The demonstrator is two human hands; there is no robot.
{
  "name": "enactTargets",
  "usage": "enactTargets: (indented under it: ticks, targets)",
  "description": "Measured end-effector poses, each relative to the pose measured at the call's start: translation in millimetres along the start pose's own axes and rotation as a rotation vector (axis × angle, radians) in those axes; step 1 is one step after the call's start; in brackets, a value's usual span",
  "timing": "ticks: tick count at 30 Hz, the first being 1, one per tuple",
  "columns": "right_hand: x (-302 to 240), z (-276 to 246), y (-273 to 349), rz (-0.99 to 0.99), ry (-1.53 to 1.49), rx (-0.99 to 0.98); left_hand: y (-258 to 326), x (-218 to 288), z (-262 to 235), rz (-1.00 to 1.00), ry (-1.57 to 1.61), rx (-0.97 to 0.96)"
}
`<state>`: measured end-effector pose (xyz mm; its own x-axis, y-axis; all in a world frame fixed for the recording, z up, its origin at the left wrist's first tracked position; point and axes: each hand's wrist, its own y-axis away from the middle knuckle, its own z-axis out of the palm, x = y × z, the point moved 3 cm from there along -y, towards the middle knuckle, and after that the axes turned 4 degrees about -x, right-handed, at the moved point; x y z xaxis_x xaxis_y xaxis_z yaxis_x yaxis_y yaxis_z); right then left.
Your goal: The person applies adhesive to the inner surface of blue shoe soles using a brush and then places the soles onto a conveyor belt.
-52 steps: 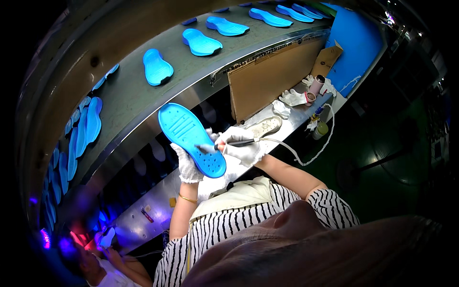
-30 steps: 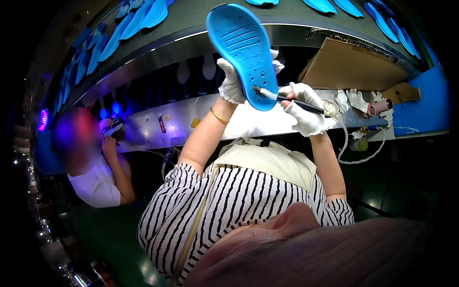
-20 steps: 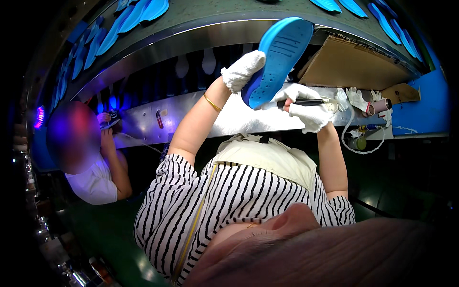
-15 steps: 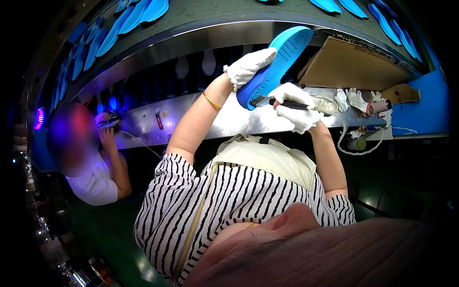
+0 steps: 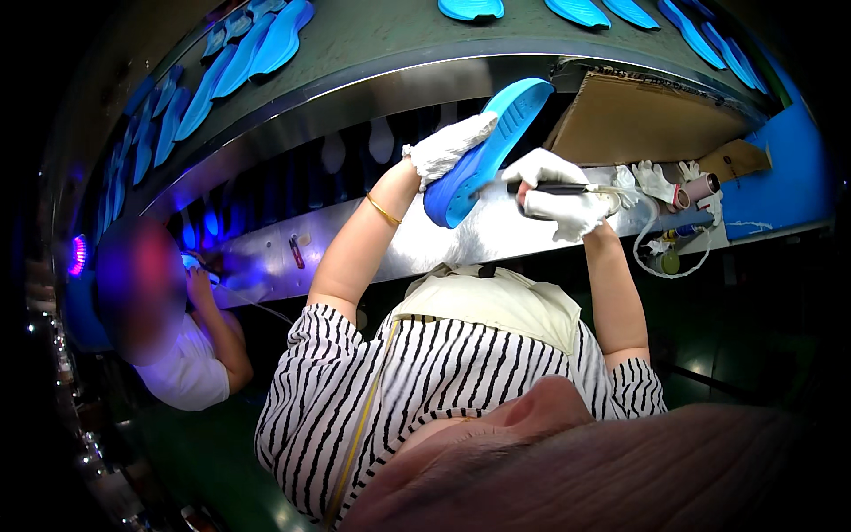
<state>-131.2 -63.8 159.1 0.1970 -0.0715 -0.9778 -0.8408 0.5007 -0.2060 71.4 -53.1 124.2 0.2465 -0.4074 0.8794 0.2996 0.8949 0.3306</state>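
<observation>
Far left, we note a co-worker (image 5: 173, 350) in a white top, bent over a violet-lit spot on the steel table (image 5: 390, 235). Above, a row of blue insoles (image 5: 239, 62) lies on the grey conveyor belt (image 5: 390, 35).

Centre: our left hand (image 5: 448, 146), in a white glove, has its fingers closed around the upper edge of a blue shoe sole (image 5: 483, 151). The sole is held up off the table, tilted on edge, toe end toward the belt, heel end low. A gold bangle (image 5: 384, 211) sits on the left wrist.

Just right of the sole: our right hand (image 5: 558, 195), also gloved, fingers gripping a dark pen-like tool (image 5: 550, 187) lying roughly level, its end pointing at the sole's lower side. We cannot tell whether it touches.

Further right: a cardboard sheet (image 5: 638, 115) leans behind the table, spare white gloves (image 5: 651, 180) and a small roll (image 5: 700, 188) beside it, a blue panel (image 5: 798, 177) at the edge.
</observation>
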Motion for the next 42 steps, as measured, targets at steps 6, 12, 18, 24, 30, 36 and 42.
enactTargets:
  ticks: [6,12,18,24,30,36,42]
  targets:
    - [3.9,-11.9,5.2,0.108,0.331,-0.034,6.8,-1.9,-3.7,0.101,0.031,-0.009]
    - [-8.3,-18.3,14.1,-0.101,0.163,0.155,46.2,28.6,2.0,0.687,0.355,-0.026]
    - [24.5,-12.3,21.2,-0.074,0.032,0.361,29.7,-63.8,-21.4,0.065,0.848,-0.239]
    - [43.6,-11.1,25.4,-0.107,-0.358,0.405,4.7,-140.0,44.9,0.255,0.141,-0.378]
    - [40.2,-38.3,47.6,-0.129,-0.366,0.509,2.9,-189.8,52.7,-0.196,0.125,-0.28]
    - [51.0,-35.9,54.1,-0.086,-0.401,0.504,0.6,-184.2,68.8,-0.523,-0.396,-0.312]
    - [56.9,-35.8,71.0,-0.037,-0.433,0.618,-13.5,-172.4,29.4,-0.34,0.109,-0.212]
